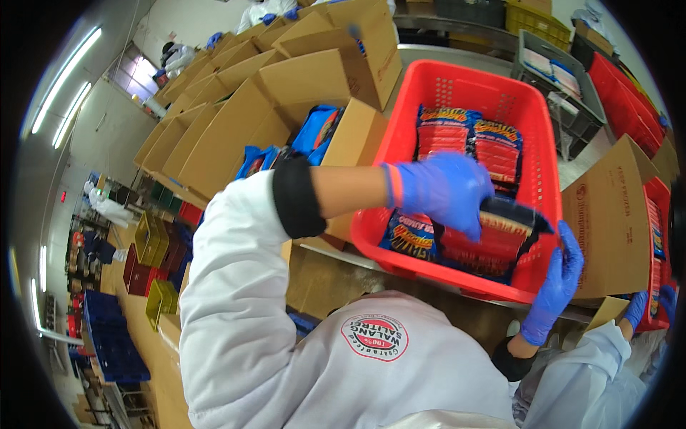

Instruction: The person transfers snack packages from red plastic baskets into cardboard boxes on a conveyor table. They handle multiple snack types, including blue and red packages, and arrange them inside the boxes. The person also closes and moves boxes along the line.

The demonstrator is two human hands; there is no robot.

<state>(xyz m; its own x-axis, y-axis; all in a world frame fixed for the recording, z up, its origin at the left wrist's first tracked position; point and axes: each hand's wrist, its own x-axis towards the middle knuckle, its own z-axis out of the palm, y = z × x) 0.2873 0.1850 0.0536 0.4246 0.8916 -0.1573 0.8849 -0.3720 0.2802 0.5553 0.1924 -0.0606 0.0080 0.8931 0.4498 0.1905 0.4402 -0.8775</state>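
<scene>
A red plastic crate (471,75) with perforated walls stands before me, holding plastic packs of red hotdogs (445,128). My left hand (445,187), blue-gloved and blurred, reaches into it from the left. Its fingers close on the dark upper part of one hotdog pack (487,241), which is tilted in the near half of the crate; the hand hides part of it. At the crate's near right corner is my right hand (560,284), also blue-gloved. Its fingers are extended and apart against the rim, beside the pack's corner.
Open cardboard boxes (225,139) line the left, the nearest with blue packs (316,134). Another cardboard box (605,220) stands right, near a co-worker's gloved hand (636,310). A grey crate (584,115) with packs is behind. Stacked crates (150,241) stand on the floor, far left.
</scene>
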